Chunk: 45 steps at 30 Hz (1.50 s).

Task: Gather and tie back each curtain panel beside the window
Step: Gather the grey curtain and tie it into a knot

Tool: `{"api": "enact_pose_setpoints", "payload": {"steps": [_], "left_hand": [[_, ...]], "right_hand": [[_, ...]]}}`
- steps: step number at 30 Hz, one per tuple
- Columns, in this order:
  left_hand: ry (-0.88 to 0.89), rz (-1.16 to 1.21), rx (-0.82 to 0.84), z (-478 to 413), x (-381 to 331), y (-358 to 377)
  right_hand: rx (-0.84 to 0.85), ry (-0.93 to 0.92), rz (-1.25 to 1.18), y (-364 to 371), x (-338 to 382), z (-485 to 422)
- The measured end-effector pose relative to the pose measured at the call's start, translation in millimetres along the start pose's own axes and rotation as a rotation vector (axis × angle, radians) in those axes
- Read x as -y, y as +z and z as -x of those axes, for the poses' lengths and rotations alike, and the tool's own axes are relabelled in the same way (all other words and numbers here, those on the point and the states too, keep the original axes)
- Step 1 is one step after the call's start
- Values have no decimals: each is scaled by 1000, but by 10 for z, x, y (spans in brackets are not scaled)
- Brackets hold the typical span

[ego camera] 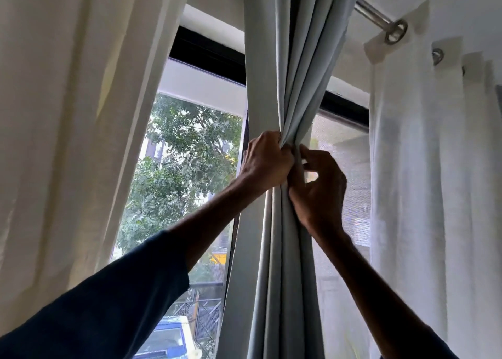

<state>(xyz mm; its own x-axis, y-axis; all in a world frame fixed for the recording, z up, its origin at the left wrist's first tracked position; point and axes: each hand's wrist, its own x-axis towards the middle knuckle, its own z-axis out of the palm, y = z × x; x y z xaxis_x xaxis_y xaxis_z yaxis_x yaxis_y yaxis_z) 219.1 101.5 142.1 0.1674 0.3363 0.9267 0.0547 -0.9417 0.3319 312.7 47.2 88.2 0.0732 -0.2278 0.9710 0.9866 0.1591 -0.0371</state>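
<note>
A pale grey curtain panel [282,59] hangs in the middle of the window, bunched into narrow folds. My left hand [264,163] grips the gathered folds from the left at about mid-height. My right hand [317,193] touches the same bunch from the right, its fingers curled round the panel's right edge just below the left hand. Below the hands the grey panel falls straight in tight pleats. No tie-back band shows in either hand.
A cream curtain [73,114] fills the left side. A white sheer curtain [423,168] hangs at the right from a metal rod [377,13] with eyelets. The black-framed window [206,49] shows trees and a railing outside.
</note>
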Motion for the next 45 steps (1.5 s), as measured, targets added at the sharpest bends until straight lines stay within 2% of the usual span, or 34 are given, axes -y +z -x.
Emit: {"api": "enact_pose_setpoints", "payload": {"steps": [6,10,13,16,19,20,22,25,27,29,31,32,34,36,40,45], "left_hand": [[-50,69,55,51,-90,-33],[-110,50,37,-30,-56,5],[-143,56,-4,-22,-16,54],[-138,48,15,24,-76,82],[-151,147,20,35,-146,73],[-157,192,9,18,-116,94],[-169,252,42,12,-112,85],[-182,345,95,28,-170,-24],[-192,364,123,5,-129,-78],[-168,273,86,-3,-112,-88],[-113,23,11,18,-102,-69],[-85,-127,-14,51,-91,-48],[-47,-390,-32,157,-111,10],[-7,-541,-47,283,-182,55],[-30,-731,-53,547,-400,225],[-84,-848,62,1071,-367,529]], "right_hand": [[175,-151,61,-48,101,200],[382,-114,-73,-117,-14,220],[405,89,-331,-258,-215,60],[328,310,-397,-271,-548,-193],[497,725,-729,-126,-673,-399],[576,811,-821,-91,-648,-421],[644,883,-1018,-10,-569,-423],[583,893,-1234,144,-460,-357],[545,897,-1294,202,-418,-319],[598,887,-1271,201,-483,-315],[725,897,-1139,146,-581,-312],[738,883,-1023,89,-628,-299],[646,802,-816,-19,-712,-258],[543,671,-720,-98,-763,-203],[409,534,-506,-185,-825,92],[412,451,-392,-303,-784,806]]}}
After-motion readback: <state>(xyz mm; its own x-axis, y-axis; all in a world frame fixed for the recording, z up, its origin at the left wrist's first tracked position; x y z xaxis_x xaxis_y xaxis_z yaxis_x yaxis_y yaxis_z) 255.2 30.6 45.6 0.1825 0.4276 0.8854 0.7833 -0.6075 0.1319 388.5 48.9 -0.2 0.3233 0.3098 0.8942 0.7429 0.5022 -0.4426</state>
